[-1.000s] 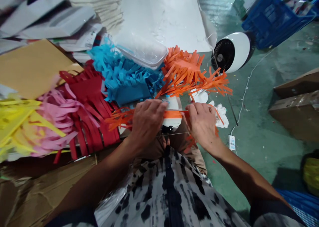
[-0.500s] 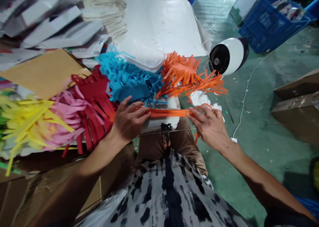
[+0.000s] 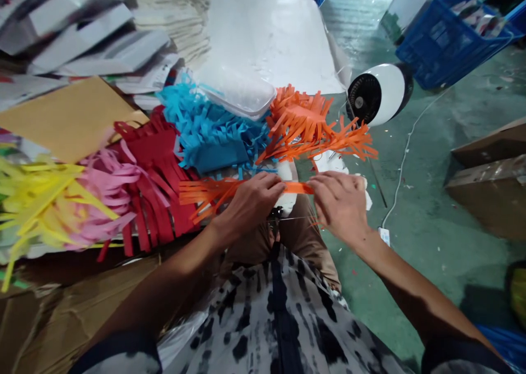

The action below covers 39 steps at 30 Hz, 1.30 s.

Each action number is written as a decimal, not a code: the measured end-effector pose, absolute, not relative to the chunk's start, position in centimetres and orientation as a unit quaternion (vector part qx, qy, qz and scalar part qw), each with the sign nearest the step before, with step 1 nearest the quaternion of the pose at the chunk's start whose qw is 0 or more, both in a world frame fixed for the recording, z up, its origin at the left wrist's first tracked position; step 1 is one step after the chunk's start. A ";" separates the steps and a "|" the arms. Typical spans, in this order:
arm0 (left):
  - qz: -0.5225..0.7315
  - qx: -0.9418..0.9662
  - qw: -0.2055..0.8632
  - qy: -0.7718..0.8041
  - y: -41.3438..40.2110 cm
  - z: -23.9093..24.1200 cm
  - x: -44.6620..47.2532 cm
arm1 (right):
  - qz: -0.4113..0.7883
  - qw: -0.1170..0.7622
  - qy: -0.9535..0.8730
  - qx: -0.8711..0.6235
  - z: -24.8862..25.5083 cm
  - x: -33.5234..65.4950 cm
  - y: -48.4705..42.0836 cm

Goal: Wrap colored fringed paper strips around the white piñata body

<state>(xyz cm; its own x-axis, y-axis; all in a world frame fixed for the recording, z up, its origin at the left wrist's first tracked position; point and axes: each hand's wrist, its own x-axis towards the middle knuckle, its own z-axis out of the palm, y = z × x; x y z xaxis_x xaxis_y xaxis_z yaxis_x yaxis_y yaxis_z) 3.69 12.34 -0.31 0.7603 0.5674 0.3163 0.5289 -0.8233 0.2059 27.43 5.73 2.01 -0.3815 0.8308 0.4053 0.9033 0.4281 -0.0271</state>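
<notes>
An orange fringed strip (image 3: 298, 188) stretches between my two hands, just above my lap. My left hand (image 3: 258, 199) grips it near the middle, and its cut fringe trails out to the left over the red pieces. At the strip's other side my right hand (image 3: 339, 204) pinches it, fingers bent and close together. Beyond the hands lie a blue fringed bundle (image 3: 222, 154) and an orange fringed bundle (image 3: 302, 116). A dark red fringed piece (image 3: 152, 149) is left of my left hand. The fingertips on the strip are partly hidden.
Pink fringe (image 3: 109, 182) and yellow fringe (image 3: 36, 199) cover the table's left side. A clear plastic tray (image 3: 242, 97) rests behind the blue bundle. On the floor to the right stand a white fan (image 3: 386, 92), a blue crate (image 3: 444, 45) and a cardboard box (image 3: 489, 188).
My left hand has slid right along the orange strip, closer to my right hand, and the fringe on its left is now exposed. My right hand has hardly moved.
</notes>
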 end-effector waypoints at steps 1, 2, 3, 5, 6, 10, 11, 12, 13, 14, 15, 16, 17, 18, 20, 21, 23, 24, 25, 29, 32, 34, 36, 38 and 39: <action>0.183 0.937 0.050 0.292 12.5 -0.3 3.6 | -0.091 0.174 -0.844 -0.499 1.9 27.0 5.7; 0.181 0.938 0.047 0.292 12.6 -0.3 3.6 | -0.083 0.163 -0.856 -0.484 1.7 26.6 5.7; 0.179 0.938 0.047 0.292 12.6 -0.3 3.7 | -0.076 0.152 -0.860 -0.481 1.5 26.3 5.8; 0.180 0.938 0.047 0.291 12.7 -0.4 3.7 | -0.063 0.140 -0.852 -0.501 1.0 26.1 6.1; 0.183 0.938 0.048 0.291 12.7 -0.4 3.7 | -0.057 0.139 -0.846 -0.512 0.9 26.1 6.3; 0.195 0.934 0.053 0.294 12.6 -0.7 3.7 | -0.041 0.146 -0.843 -0.516 0.5 26.5 7.0; 0.198 0.933 0.052 0.296 12.5 -0.7 3.7 | -0.044 0.146 -0.844 -0.514 0.5 26.6 7.2; 0.198 0.933 0.049 0.297 12.5 -0.8 3.7 | -0.052 0.145 -0.843 -0.515 0.5 26.6 7.3; 0.199 0.933 0.045 0.297 12.5 -0.8 3.6 | -0.062 0.141 -0.842 -0.518 0.5 26.6 7.3; 0.200 0.933 0.042 0.297 12.5 -0.9 3.5 | -0.071 0.136 -0.839 -0.522 0.4 26.6 7.4; 0.201 0.933 0.039 0.296 12.5 -0.9 3.3 | -0.078 0.131 -0.837 -0.526 0.4 26.7 7.4; 0.203 0.933 0.038 0.295 12.5 -0.9 3.2 | -0.083 0.126 -0.836 -0.528 0.4 26.7 7.5; 0.209 0.932 0.038 0.294 12.6 -1.0 3.0 | -0.085 0.123 -0.836 -0.529 0.4 26.7 7.4; 0.216 0.930 0.037 0.296 12.6 -1.0 2.9 | -0.084 0.122 -0.837 -0.526 0.4 26.8 7.4; 0.227 0.926 0.033 0.299 12.6 -1.0 2.7 | -0.080 0.125 -0.845 -0.515 0.3 26.8 7.3; 0.229 0.926 0.027 0.300 12.6 -0.9 2.7 | -0.078 0.128 -0.848 -0.508 0.3 26.8 7.3; 0.221 0.928 0.009 0.299 12.5 -0.8 2.7 | -0.075 0.137 -0.854 -0.497 0.4 26.6 7.3; 0.213 0.930 0.002 0.301 12.5 -0.8 2.8 | -0.076 0.142 -0.854 -0.495 0.4 26.4 7.3; 0.204 0.930 -0.001 0.304 12.5 -0.7 2.9 | -0.076 0.145 -0.853 -0.495 0.4 26.2 7.4; 0.172 0.930 0.004 0.323 12.4 -0.4 3.2 | -0.087 0.147 -0.847 -0.504 0.5 25.2 7.9; 0.157 0.933 -0.003 0.325 12.3 -0.3 3.3 | -0.108 0.152 -0.848 -0.496 0.3 25.2 7.9; 0.157 0.936 -0.009 0.314 12.2 -0.3 3.1 | -0.114 0.168 -0.850 -0.487 0.1 25.8 7.7; 0.162 0.941 -0.008 0.298 12.2 -0.3 2.7 | -0.107 0.192 -0.845 -0.487 0.0 26.7 7.2; 0.183 0.937 0.007 0.299 12.2 -0.4 2.2 | -0.092 0.205 -0.839 -0.495 -0.1 27.7 6.7; 0.197 0.931 0.021 0.306 12.2 -0.4 1.9 | -0.084 0.207 -0.837 -0.500 -0.1 28.1 6.6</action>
